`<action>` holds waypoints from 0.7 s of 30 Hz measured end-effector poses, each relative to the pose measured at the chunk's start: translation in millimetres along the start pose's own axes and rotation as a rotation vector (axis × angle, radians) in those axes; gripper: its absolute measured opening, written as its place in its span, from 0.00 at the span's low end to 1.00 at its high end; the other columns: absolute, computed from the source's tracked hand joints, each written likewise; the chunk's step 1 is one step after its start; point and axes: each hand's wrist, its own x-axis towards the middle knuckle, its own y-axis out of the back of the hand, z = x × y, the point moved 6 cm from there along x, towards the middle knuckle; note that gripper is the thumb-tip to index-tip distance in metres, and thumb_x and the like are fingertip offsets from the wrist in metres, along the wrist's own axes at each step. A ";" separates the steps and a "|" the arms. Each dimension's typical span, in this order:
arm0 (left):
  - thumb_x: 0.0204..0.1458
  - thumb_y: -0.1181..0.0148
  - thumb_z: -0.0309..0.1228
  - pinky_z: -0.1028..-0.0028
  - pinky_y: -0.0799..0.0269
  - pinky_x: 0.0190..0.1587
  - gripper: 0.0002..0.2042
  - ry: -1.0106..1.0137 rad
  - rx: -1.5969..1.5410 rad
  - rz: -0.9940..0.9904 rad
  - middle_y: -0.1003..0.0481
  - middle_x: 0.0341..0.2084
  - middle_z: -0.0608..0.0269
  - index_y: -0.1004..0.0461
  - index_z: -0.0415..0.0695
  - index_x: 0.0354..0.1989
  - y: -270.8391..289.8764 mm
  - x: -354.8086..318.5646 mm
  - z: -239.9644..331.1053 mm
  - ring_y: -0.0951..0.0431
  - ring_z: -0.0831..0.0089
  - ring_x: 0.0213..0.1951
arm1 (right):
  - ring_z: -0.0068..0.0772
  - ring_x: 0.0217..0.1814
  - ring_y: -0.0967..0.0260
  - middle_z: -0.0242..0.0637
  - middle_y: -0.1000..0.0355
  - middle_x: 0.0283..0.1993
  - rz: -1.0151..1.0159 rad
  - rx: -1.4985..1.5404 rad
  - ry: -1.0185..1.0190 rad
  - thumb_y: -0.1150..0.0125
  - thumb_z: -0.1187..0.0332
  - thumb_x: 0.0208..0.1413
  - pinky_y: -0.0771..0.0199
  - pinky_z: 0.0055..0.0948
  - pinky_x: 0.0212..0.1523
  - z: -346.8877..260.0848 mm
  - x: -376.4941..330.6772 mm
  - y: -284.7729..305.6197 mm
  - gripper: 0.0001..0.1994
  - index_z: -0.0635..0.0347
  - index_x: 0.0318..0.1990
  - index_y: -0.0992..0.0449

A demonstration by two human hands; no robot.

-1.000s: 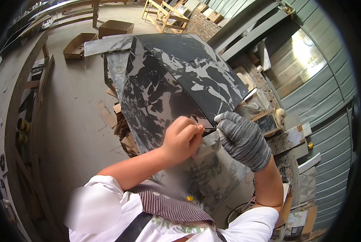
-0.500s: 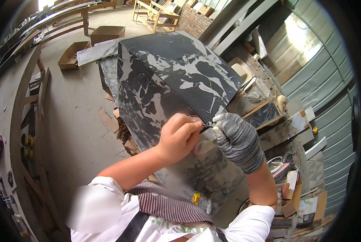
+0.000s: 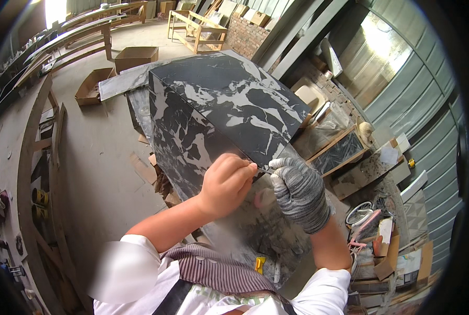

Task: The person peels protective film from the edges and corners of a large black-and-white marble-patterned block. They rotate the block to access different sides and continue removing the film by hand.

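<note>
My bare left hand (image 3: 226, 185) is closed in a pinch on one end of a thin, dark, stick-like piece (image 3: 264, 170). The other end meets the fingertips of my right hand (image 3: 300, 195), which wears a grey knitted glove with pale fingertips and is also closed. The piece is too small to name. Both hands hover at the near corner of a black stone slab (image 3: 234, 102) with white veins. A second veined slab face (image 3: 179, 134) joins it along a straight edge on the left. Below my hands, a dusty grey work surface (image 3: 268, 226) bears a small yellow tool (image 3: 260, 264).
Cardboard boxes (image 3: 136, 58) stand on the floor at the far left, near a long wooden bench (image 3: 80, 31). To the right are a wood-framed dark panel (image 3: 342, 153), a pale basin (image 3: 309, 95), and a cluttered pile with an open carton (image 3: 387, 258). A wooden frame (image 3: 198, 34) stands farther back.
The whole view has shifted slightly, so the slabs sit lower in it. Both hands keep their pinch; the thin piece between them now slants a little more and looks darker.
</note>
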 end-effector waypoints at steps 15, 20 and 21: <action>0.42 0.34 0.14 0.67 0.26 0.32 0.13 -0.020 0.031 -0.014 0.26 0.29 0.58 0.23 0.37 0.37 1.8 -9.5 -13.0 0.24 0.60 0.31 | 0.47 0.45 0.22 0.47 0.22 0.48 0.213 0.005 -0.051 0.36 0.77 0.55 0.20 0.37 0.46 -6.1 -2.1 -16.2 0.05 0.62 0.39 0.25; 0.39 0.34 0.14 0.67 0.25 0.34 0.13 -0.027 0.051 -0.027 0.26 0.30 0.59 0.23 0.39 0.36 -0.4 1.1 -5.2 0.23 0.59 0.32 | 0.48 0.44 0.22 0.49 0.22 0.48 0.220 0.020 -0.062 0.35 0.78 0.55 0.21 0.39 0.45 -0.9 -10.9 -15.7 0.06 0.64 0.39 0.24; 0.39 0.34 0.14 0.67 0.25 0.34 0.14 -0.040 0.057 -0.036 0.26 0.31 0.59 0.22 0.39 0.36 -0.1 2.5 -2.9 0.23 0.59 0.32 | 0.49 0.44 0.22 0.49 0.22 0.48 0.224 0.039 -0.068 0.35 0.78 0.55 0.21 0.39 0.44 -1.3 -12.9 -15.2 0.06 0.64 0.39 0.24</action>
